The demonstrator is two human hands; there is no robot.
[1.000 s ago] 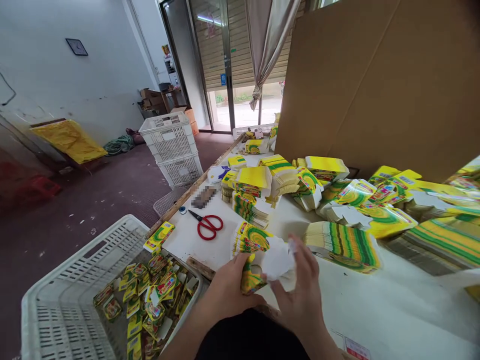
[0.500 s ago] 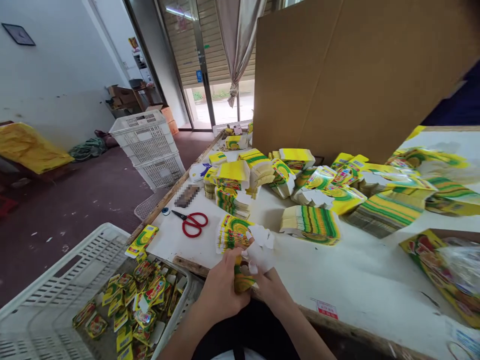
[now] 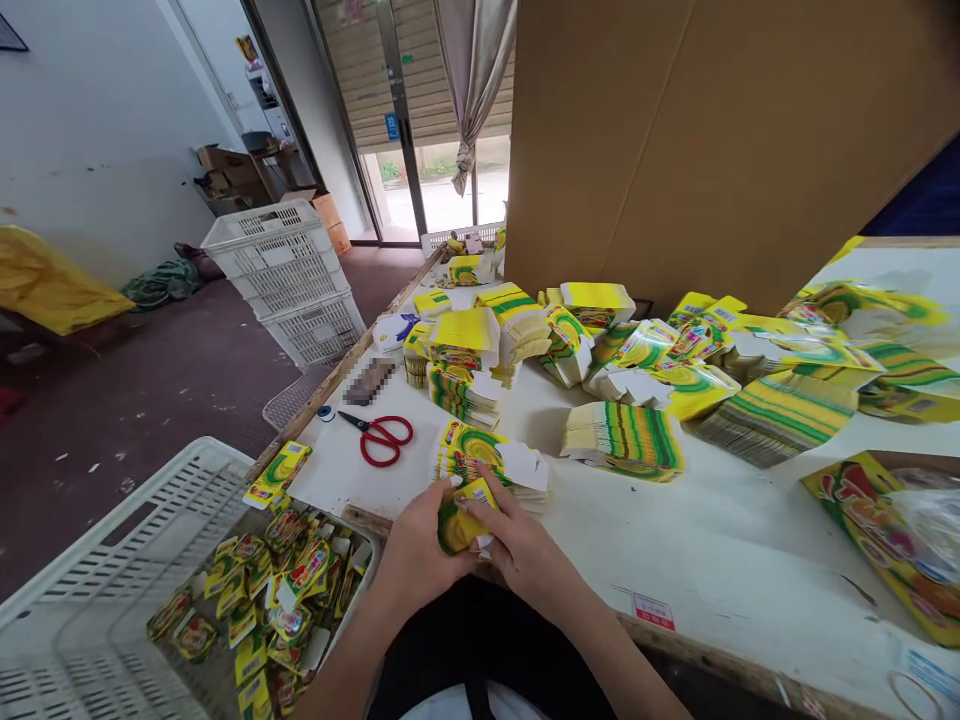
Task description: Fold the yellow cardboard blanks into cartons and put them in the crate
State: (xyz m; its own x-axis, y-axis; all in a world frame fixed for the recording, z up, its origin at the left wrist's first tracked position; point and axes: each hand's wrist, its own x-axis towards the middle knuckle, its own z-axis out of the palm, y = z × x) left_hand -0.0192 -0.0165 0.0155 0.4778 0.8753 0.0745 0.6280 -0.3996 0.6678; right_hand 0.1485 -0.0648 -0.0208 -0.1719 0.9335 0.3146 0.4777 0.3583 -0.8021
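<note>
**Small yellow-and-green carton [image 3: 466, 530] gripped from both sides**

The carton is held just above the near edge of the white table [image 3: 697, 550], between the two hands. The left hand [image 3: 418, 540] has its fingers and thumb curved round the carton's left side. The right hand [image 3: 521, 540] closes on it from the right, one finger laid across the yellow upper face and another digit at the near, lower edge. Both hands are gripping; parts of the fingers are hidden behind the carton, so their exact placing there cannot be told.

The forearms rise from the near left and near right and converge, bringing the hands close together, with the backs of both hands turned upward.

Just beyond the fingers lies a fanned stack of cartons [image 3: 487, 450], partly covered by the right hand. A second stack [image 3: 630, 440] lies to the right of it. Scissors [image 3: 366, 427] with red handles lie to the far left of the hands, while a white crate [image 3: 97, 610] with printed packets [image 3: 300, 570] inside is on the near left.
</note>
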